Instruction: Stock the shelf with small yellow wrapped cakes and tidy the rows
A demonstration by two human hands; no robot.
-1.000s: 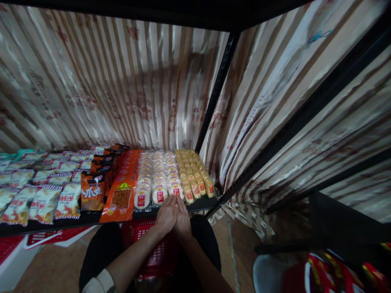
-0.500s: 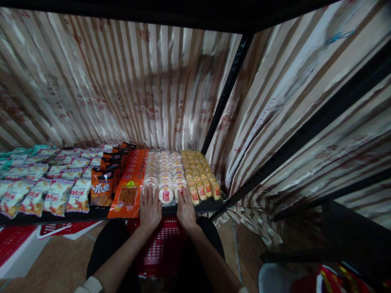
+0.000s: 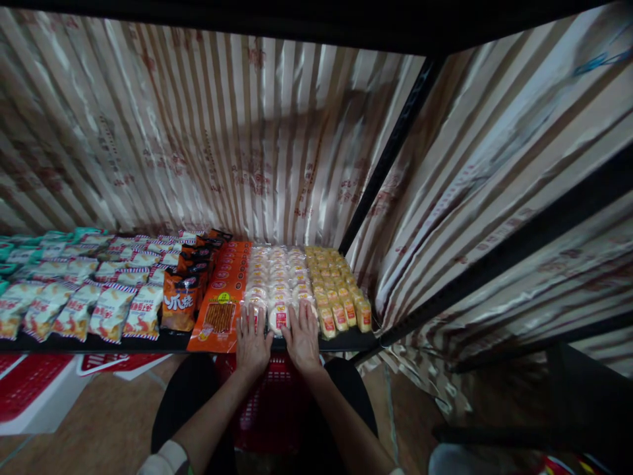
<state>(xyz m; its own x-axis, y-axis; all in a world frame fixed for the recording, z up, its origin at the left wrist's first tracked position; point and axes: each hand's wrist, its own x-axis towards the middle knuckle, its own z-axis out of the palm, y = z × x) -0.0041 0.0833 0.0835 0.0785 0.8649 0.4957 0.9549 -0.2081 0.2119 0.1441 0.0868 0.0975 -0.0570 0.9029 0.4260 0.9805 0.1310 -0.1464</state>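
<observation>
Rows of round white wrapped cakes [image 3: 280, 285] lie on the black shelf [image 3: 171, 342]. My left hand [image 3: 252, 344] rests flat with fingers stretched over the front of the left row. On the right row's front, my right hand [image 3: 302, 338] lies with its fingers spread. Between the two hands a front round cake [image 3: 278, 318] with a red label shows uncovered. Right of my right hand stand rows of yellow wrapped cakes [image 3: 341, 290]. A flat orange snack packet [image 3: 217, 315] lies just left of my left hand.
Orange-black bags [image 3: 180, 300] and several rows of white snack bags [image 3: 111, 310] fill the shelf's left. Black posts [image 3: 390, 155] stand at the right, before striped curtains [image 3: 277, 152]. A red basket [image 3: 267, 422] is below, between my knees.
The view has swung slightly left, so the shelf appears further right. My right hand's fingers have spread wider on the front cakes; my left thumb now stands out from its fingers.
</observation>
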